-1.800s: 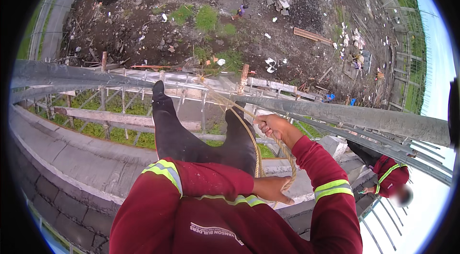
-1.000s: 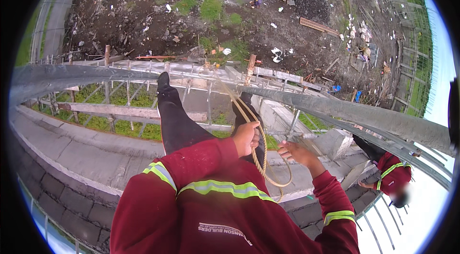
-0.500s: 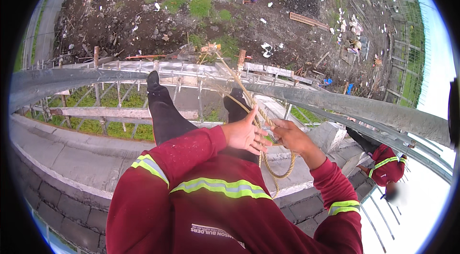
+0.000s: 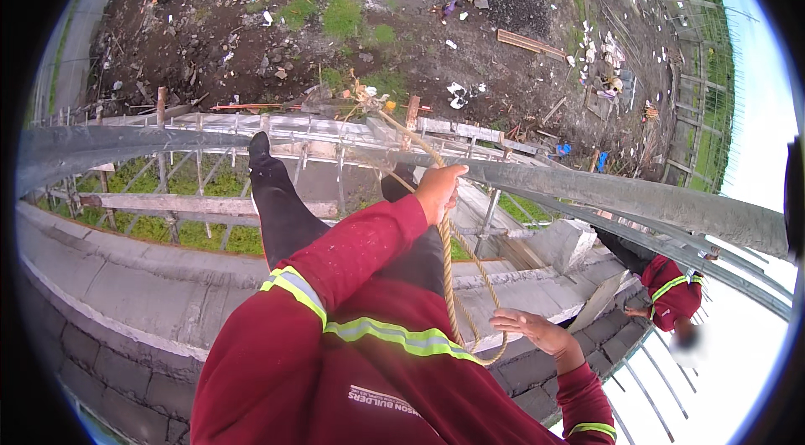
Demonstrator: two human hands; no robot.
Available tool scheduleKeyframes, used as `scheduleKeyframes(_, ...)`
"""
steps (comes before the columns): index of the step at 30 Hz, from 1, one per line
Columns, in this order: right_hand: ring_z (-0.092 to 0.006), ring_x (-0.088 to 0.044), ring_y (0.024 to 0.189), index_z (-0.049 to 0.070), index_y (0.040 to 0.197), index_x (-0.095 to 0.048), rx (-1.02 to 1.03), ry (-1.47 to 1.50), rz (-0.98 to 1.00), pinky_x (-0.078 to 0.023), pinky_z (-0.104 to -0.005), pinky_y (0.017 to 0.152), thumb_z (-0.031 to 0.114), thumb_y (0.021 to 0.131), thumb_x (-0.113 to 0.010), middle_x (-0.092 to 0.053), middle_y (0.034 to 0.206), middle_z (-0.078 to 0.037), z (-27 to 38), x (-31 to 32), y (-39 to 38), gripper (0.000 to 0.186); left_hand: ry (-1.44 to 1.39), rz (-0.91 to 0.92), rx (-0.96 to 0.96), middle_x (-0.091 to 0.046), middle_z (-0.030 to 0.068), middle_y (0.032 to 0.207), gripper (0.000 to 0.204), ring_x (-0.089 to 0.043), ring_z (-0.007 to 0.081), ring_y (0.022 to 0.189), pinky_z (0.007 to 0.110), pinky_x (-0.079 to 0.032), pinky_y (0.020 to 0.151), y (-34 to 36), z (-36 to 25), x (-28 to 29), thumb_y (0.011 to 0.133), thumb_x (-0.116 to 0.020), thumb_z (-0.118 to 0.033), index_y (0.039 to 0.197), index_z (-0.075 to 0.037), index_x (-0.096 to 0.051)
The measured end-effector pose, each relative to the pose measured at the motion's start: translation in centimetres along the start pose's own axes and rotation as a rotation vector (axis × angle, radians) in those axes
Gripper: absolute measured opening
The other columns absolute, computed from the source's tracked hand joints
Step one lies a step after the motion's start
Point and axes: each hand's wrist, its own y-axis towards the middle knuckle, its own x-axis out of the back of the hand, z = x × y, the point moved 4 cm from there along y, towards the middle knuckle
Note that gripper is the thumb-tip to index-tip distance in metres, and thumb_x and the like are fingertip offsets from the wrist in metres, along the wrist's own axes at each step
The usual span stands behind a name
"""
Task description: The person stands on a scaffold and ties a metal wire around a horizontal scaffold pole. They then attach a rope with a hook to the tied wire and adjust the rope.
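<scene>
My left hand [image 4: 438, 191] is closed around a yellow braided rope [image 4: 469, 281], in front of the grey metal pipe [image 4: 620, 193]. The rope rises to a pale, blurred bundle [image 4: 371, 101], too small to make out, and hangs below my fist in loops beside my dark-clad legs [image 4: 279, 210]. My right hand [image 4: 537, 330] is lower, at the right of the loops, its fingers stretched out beside the rope; I see nothing gripped in it.
A co-worker [image 4: 671, 294] in a red long-sleeved top is at the right, along the concrete ledge [image 4: 134, 277]. Scaffolding with timber boards [image 4: 210, 203] runs below my feet. Far below lies dirt ground [image 4: 218, 34] with debris and timber. Rebar rods [image 4: 658, 386] stick out at lower right.
My left hand, open half a second ago, has moved up and closed on the rope. My right hand has let go of the rope and dropped lower, fingers out. The bundle shows higher on the rope.
</scene>
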Motion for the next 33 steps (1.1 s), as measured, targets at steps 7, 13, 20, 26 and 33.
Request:
scheduleKeyframes(7, -0.0184, -0.067, 0.092, -0.003, 0.133, -0.057, -0.085, 0.31, 0.0, -0.054, -0.0307, 0.078, 0.049, 0.107, -0.049, -0.068, 0.11, -0.012, 16.7, 3.5, 26.7, 0.058, 0.978, 0.284, -0.311, -0.062, 0.017, 0.105, 0.056, -0.065, 0.0273, 0.093, 0.043, -0.051, 0.087, -13.8, 8.7, -6.3, 0.094, -0.071, -0.042, 0.114, 0.005, -0.048)
scheduleKeyframes(13, -0.002, -0.044, 0.051, 0.001, 0.112, -0.065, -0.161, 0.071, -0.132, -0.033, -0.0176, 0.04, 0.023, 0.104, -0.061, -0.048, 0.069, 0.006, 16.8, -0.2, 22.2, 0.024, 0.845, 0.944, -0.132, -0.063, 0.0226, 0.12, 0.092, -0.063, 0.0291, 0.119, 0.04, -0.049, 0.1, -14.3, 11.7, -3.3, 0.094, -0.054, -0.076, 0.135, 0.007, -0.047)
scheduleKeyframes(20, -0.0037, -0.03, 0.054, 0.005, 0.119, -0.065, 0.041, -0.209, -0.102, -0.026, -0.0235, 0.047, 0.033, 0.108, -0.056, -0.035, 0.066, 0.009, 10.8, -6.1, 4.7, 0.031, -0.609, 0.03, 0.213, -0.058, 0.0189, 0.12, 0.104, -0.062, 0.0349, 0.115, 0.046, -0.053, 0.106, 2.3, 3.7, 9.0, 0.081, -0.072, -0.074, 0.139, 0.005, -0.036)
scheduleKeyframes(26, -0.0125, -0.059, 0.065, 0.005, 0.129, -0.062, -0.273, 0.047, -0.046, -0.051, -0.0289, 0.065, 0.056, 0.109, -0.042, -0.061, 0.08, -0.001, 3.2, -3.6, -0.5, 0.058, -0.45, -0.183, 0.008, -0.041, -0.0067, 0.066, 0.023, -0.034, 0.0079, 0.048, 0.025, -0.025, 0.041, 1.8, 5.7, 7.0, 0.099, -0.066, -0.027, 0.087, -0.016, -0.049)
scheduleKeyframes(33, -0.0323, -0.06, 0.128, -0.004, 0.149, -0.043, -0.305, 0.025, -0.098, -0.049, -0.0479, 0.106, 0.072, 0.104, -0.03, -0.061, 0.139, -0.02, 7.2, 1.6, 15.0, 0.089, -0.21, -0.171, 0.079, -0.047, -0.0019, 0.071, 0.014, -0.044, 0.0127, 0.056, 0.031, -0.035, 0.048, -11.0, 10.1, -1.4, 0.094, -0.065, -0.019, 0.088, -0.013, -0.055)
